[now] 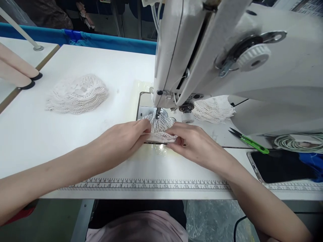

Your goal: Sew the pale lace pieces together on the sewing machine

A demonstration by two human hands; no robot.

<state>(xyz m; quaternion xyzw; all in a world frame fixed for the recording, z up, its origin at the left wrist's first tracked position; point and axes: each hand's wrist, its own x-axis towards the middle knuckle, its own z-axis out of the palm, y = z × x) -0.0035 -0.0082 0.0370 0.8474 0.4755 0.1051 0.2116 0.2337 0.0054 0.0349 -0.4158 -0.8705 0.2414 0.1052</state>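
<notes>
as lace [159, 127] is pinched between narrowed fingers of left hand [126, 137] and right hand [195, 141], inward from front edge of table [118, 80], some fingertips are hidden; contact under presser foot [157, 113] is obscured.

This looks like a sewing workshop: a large sewing machine [202, 53] is set in a white worktop [123, 75] with a ruler [156, 185] along its edge, near a lace pile [78, 94] and green snips [253, 143]; another person [84, 13] is beyond.
</notes>
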